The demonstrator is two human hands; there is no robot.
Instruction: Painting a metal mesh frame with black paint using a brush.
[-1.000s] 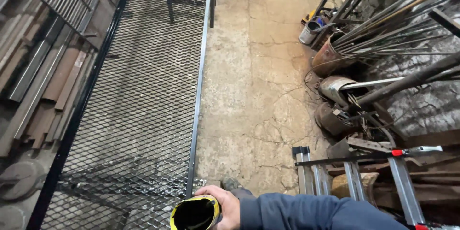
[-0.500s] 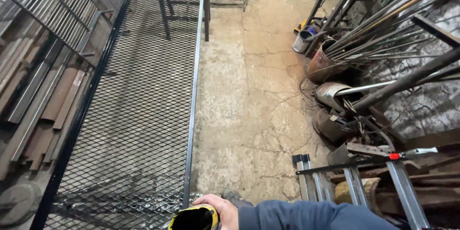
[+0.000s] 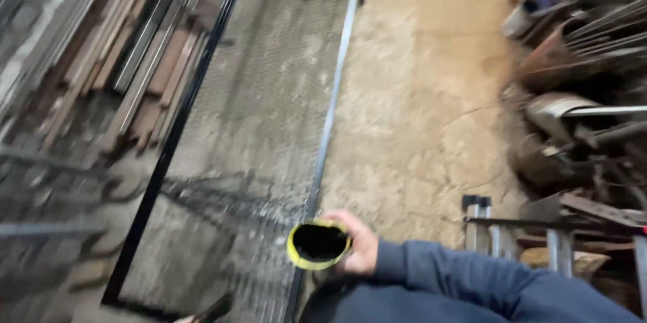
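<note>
— Head view first: what lies around the hand?

— The right hand (image 3: 354,245) sits low in the middle, its blue sleeve (image 3: 472,282) running off to the lower right. Its fingers (image 3: 340,218) are wrapped around a round black cup with a yellow rim (image 3: 318,245), open mouth facing up toward the camera. The cup hangs just above the near end of a long metal frame (image 3: 333,94) filled with wire mesh (image 3: 263,114).

— And the other hand?

— Only a blurred sliver shows at the bottom edge, near a dark tool tip (image 3: 214,309); I cannot tell whether those fingers are spread or pressed together.

— What crowds the space?

— Left of the frame, flat steel bars and rusty strips (image 3: 121,60) lie stacked lengthwise. Right of it, cracked, pale concrete floor (image 3: 431,107) stretches up the middle. Further right, a heap of rusty scrap, rods and curved sheet pieces (image 3: 579,94) piles up. A grey ladder end (image 3: 485,225) lies just beside the sleeve.

— Textures?

— The mesh is fine and diamond-patterned, its frame rail dark on the left and bare grey on the right. Everything is somewhat motion-blurred.
</note>
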